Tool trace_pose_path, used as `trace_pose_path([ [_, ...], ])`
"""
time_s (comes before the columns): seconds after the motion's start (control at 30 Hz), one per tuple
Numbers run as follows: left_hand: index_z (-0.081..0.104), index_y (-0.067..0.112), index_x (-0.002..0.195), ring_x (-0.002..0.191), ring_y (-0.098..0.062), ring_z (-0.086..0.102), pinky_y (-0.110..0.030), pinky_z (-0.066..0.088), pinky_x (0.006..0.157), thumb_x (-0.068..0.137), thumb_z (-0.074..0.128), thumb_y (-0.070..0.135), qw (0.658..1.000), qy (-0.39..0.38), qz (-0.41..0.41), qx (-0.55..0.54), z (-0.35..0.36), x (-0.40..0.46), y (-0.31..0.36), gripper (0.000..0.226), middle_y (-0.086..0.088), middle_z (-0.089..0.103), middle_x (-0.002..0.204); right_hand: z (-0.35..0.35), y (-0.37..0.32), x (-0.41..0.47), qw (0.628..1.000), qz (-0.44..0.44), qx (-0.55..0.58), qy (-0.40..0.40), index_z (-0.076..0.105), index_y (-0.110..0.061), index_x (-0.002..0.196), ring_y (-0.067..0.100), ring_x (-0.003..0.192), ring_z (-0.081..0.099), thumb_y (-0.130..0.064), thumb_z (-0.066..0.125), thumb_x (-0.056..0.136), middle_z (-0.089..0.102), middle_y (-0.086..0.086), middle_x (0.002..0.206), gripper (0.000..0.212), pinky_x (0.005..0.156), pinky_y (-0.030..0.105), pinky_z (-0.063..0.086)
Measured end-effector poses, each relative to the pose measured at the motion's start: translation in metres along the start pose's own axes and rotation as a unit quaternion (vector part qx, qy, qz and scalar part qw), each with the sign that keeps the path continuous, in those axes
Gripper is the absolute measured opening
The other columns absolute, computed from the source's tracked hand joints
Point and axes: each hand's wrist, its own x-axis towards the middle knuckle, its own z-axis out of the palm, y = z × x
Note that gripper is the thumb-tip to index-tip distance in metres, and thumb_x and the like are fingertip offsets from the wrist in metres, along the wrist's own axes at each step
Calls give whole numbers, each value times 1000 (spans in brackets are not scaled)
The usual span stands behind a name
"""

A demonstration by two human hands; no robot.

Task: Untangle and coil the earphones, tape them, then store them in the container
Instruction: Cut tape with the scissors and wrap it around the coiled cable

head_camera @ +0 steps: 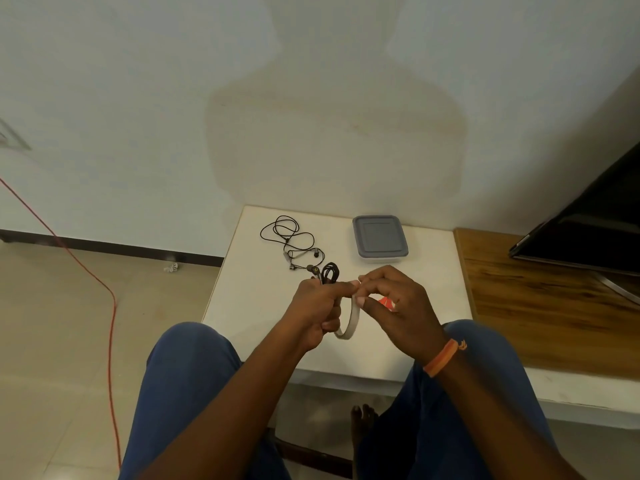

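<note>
While held over the white counter [263, 306]: left hand [317, 313], grip clamped on coiled black earphones [329, 272] and a roll of tape [348, 323]; right hand [394, 306], grip pinching at the tape's edge. Farther back, loose earphones [292, 244] lying tangled, well left of the lidded grey container [380, 240].

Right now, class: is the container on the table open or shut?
Shut. The grey lid sits flat on the container, covering its whole top; what is inside cannot be told.
</note>
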Motion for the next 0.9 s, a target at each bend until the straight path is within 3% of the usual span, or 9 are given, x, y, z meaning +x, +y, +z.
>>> trace_pose_path([
  [0.13, 69, 7, 78, 46, -9, 16, -23, 13, 42, 89, 71, 23, 998, -46, -34, 14, -4, -2, 2, 20, 4, 27, 56, -9, 1, 1, 975, 164, 148, -10, 70, -12, 90, 14, 85, 65, -9, 65, 88, 69, 1, 89, 6, 74, 24, 53],
  [0.2, 71, 3, 95, 48, -9, 16, -23, 15, 43, 91, 67, 35, 998, -50, -24, 36, -3, -4, 0, 33, 4, 24, 58, -11, 4, 3, 970, 201, 135, 1, 70, -12, 90, 18, 81, 64, -11, 66, 88, 69, 3, 87, 5, 72, 28, 54],
  [0.27, 71, 2, 101, 48, -10, 17, -24, 18, 44, 89, 66, 42, 997, -58, 1, 59, -2, -5, -2, 42, 3, 23, 58, -11, 3, 5, 970, 211, 116, 34, 69, -13, 87, 18, 77, 66, -13, 67, 87, 68, 4, 84, 2, 64, 22, 55],
  [0.33, 69, 2, 92, 48, -12, 20, -25, 21, 43, 86, 71, 41, 992, -61, 38, 107, 0, -5, -3, 40, 2, 25, 56, -9, -1, 7, 954, 242, 158, 80, 67, -14, 84, 16, 70, 68, -10, 66, 87, 69, 3, 81, 5, 56, 16, 52],
  [0.43, 72, 6, 84, 44, -10, 29, -24, 29, 42, 80, 80, 32, 975, -31, 103, 195, 4, -5, -7, 28, 4, 39, 50, -5, -2, 6, 923, 299, 199, 139, 65, -13, 83, 18, 69, 69, -8, 66, 87, 68, 5, 83, 7, 53, 18, 54],
  [0.7, 74, 3, 86, 41, 0, 48, -10, 36, 46, 79, 81, 26, 946, -10, 184, 265, 3, 3, -15, 25, 12, 56, 53, 1, -2, 5, 899, 348, 229, 135, 66, -9, 85, 23, 71, 71, -6, 65, 88, 68, 10, 86, 3, 57, 29, 59],
  [0.8, 74, 5, 76, 46, 1, 54, -11, 40, 52, 79, 80, 19, 940, -42, 171, 293, -2, 5, -12, 15, 7, 65, 60, 0, 3, 6, 917, 334, 183, 120, 67, -11, 82, 19, 73, 68, -7, 66, 87, 68, 4, 82, 6, 55, 18, 54],
  [0.87, 73, 4, 75, 41, -1, 47, -13, 35, 43, 76, 82, 15, 948, -63, 125, 287, -9, 6, -8, 14, -3, 67, 66, -5, 7, 7, 931, 324, 140, 93, 68, -16, 80, 15, 76, 65, -10, 67, 87, 67, -2, 80, 9, 59, 13, 51],
  [0.9, 74, 4, 75, 40, -3, 41, -16, 31, 40, 75, 84, 15, 948, -74, 98, 295, -14, 6, -6, 15, -2, 65, 63, -8, 12, 7, 927, 333, 149, 89, 68, -17, 80, 16, 78, 65, -10, 67, 87, 68, -1, 81, 11, 64, 17, 53],
])
